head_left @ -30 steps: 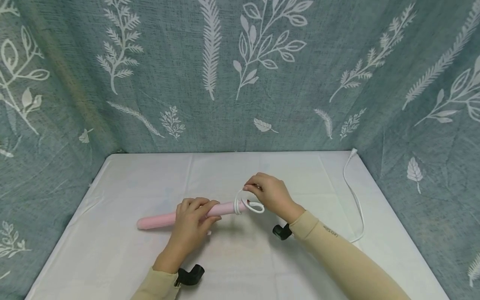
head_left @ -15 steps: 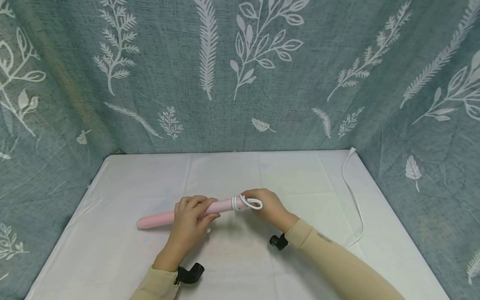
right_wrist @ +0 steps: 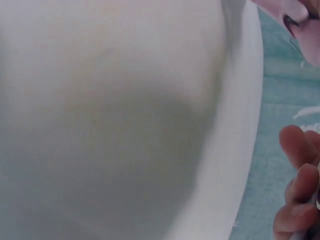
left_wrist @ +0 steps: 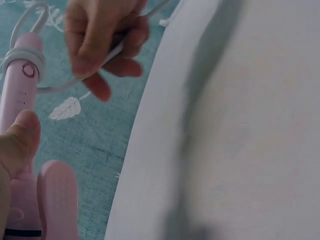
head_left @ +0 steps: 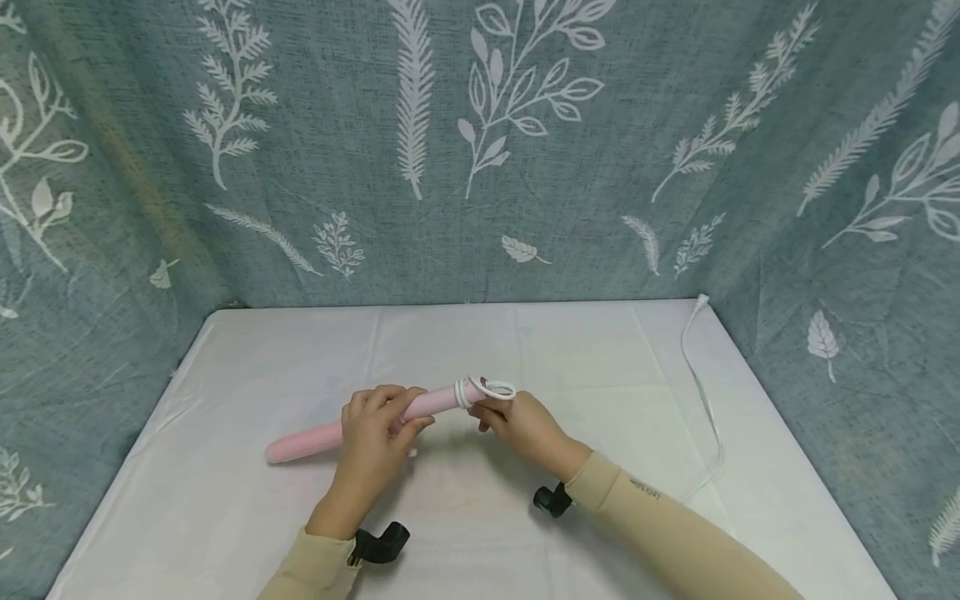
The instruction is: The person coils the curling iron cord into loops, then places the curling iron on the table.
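Observation:
My left hand grips a pink curling iron around its middle, with the handle end raised off the white table. Its white cord is wound round the handle near the end and forms a loop there. In the left wrist view, a button and the clamp lever show on the iron, the thumb lying on the handle. My right hand pinches the cord just below the handle's end, and the stretch of cord runs from the coil to these fingers. The right wrist view catches only its fingertips.
The cord's far part lies in a curve along the table's right side, its plug at the back right corner. A white cloth covers the table. Green leaf-patterned curtains hang behind and at both sides.
My right hand has gone from above the handle's end, behind it, to below it on the near side, carrying the cord round. The handle end has tipped up slightly; the left hand keeps its grip.

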The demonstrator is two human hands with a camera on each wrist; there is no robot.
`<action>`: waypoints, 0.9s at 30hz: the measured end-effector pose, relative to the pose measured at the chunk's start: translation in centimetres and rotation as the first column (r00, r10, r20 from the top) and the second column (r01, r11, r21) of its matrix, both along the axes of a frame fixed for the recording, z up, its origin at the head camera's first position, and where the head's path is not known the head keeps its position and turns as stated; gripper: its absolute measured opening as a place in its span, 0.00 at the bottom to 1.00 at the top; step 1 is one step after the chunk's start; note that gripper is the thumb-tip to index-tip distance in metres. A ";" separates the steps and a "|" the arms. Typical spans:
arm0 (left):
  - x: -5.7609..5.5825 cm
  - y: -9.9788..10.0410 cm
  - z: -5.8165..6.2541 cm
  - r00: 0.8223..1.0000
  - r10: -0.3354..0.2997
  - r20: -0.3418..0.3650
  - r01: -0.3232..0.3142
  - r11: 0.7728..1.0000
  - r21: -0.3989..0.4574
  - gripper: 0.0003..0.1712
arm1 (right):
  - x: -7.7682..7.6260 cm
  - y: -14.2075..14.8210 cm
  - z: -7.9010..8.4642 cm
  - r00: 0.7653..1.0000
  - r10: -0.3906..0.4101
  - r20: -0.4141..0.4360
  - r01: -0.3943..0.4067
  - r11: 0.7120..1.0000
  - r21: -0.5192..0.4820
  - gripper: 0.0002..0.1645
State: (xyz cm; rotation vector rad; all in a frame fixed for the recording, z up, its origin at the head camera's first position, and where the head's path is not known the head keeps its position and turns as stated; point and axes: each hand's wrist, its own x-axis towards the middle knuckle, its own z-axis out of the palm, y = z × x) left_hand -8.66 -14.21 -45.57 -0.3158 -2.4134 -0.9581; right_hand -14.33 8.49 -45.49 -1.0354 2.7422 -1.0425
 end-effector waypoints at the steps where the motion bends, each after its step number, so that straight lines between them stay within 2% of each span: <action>1: -0.1 -0.1 0.0 1.000 0.010 0.001 -0.010 1.000 0.005 0.22 | 0.1 -0.1 -0.1 1.000 0.008 -0.002 -0.008 1.000 0.006 0.10; 5: -0.6 -0.4 -0.1 0.999 0.040 0.011 -0.040 0.999 0.011 0.21 | 0.7 -0.3 -0.2 1.000 0.014 0.005 -0.014 0.999 0.042 0.13; 15: -1.4 -0.9 0.1 0.995 0.084 0.057 -0.085 0.996 0.012 0.21 | 3.0 -1.4 1.3 0.998 -0.007 -0.062 0.015 0.991 0.133 0.15; 21: -1.7 -0.9 0.2 0.994 0.087 0.073 -0.088 0.996 0.012 0.22 | 3.6 -1.7 1.9 0.985 -0.042 -0.167 0.076 0.977 0.201 0.14; 27: -2.1 -1.3 0.3 0.988 0.118 0.103 -0.120 0.993 0.009 0.21 | 4.3 -1.6 2.5 0.959 -0.044 -0.281 0.115 0.964 0.242 0.10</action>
